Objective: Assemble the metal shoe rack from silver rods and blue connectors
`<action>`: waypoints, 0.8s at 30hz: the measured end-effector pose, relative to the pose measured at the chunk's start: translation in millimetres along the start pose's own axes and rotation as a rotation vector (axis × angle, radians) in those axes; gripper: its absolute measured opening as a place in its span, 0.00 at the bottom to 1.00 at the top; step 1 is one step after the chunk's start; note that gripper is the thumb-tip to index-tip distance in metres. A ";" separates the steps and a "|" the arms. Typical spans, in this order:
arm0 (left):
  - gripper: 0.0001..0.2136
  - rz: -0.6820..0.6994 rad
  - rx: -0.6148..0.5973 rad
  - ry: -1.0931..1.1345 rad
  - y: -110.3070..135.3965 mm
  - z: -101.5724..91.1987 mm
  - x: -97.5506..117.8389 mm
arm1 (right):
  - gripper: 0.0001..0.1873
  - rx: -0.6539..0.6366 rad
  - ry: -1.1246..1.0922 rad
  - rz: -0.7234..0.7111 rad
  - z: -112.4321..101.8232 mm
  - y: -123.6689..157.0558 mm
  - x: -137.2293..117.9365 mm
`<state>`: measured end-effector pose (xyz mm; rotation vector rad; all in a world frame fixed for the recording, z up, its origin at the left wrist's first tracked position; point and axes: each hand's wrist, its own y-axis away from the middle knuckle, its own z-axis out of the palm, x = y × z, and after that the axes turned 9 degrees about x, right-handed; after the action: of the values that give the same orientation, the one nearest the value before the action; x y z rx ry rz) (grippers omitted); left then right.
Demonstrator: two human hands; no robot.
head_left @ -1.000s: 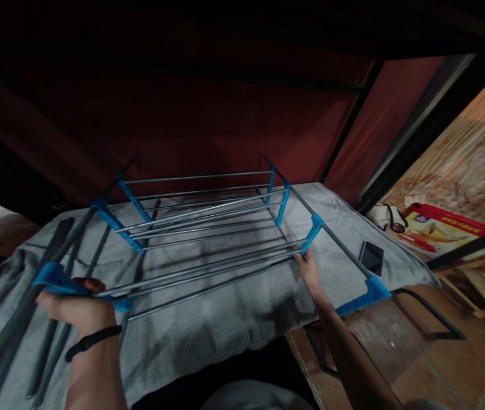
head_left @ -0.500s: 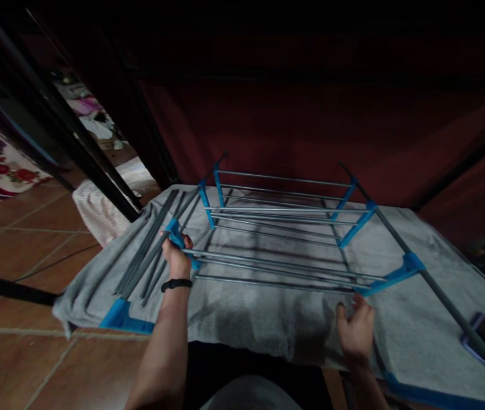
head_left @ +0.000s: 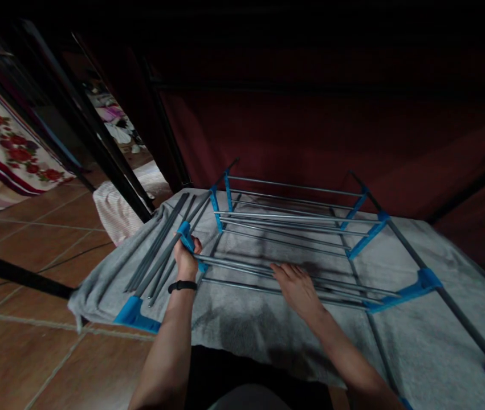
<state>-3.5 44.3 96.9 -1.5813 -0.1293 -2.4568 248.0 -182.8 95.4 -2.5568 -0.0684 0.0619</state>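
Running crosswise, near rods (head_left: pixel 233 263) are met midway by right hand (head_left: pixel 297 287), grip unclear, left-end bracket (head_left: pixel 186 234) being held in left hand (head_left: pixel 185 258).

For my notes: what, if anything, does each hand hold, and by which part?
Left hand: a blue bracket, around its middle. Right hand: on metal rods, midway along; whether gripping cannot be told.
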 end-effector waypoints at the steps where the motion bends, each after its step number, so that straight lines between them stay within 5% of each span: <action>1: 0.31 0.004 0.007 0.003 -0.2 0.0 -0.3 | 0.16 -0.009 0.016 -0.001 0.6 -1.3 1.4; 10: 0.24 -0.047 0.200 0.052 1.3 4.2 -4.2 | 0.18 0.009 0.046 -0.056 -5.1 -4.1 6.4; 24: 0.23 -0.006 0.231 0.059 0.5 9.4 -2.9 | 0.21 -0.033 0.043 -0.059 -6.8 -5.5 7.7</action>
<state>6.1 45.9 98.2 -1.4119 -0.3929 -2.3895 255.9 -181.4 103.8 -2.5861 -0.1288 -0.0166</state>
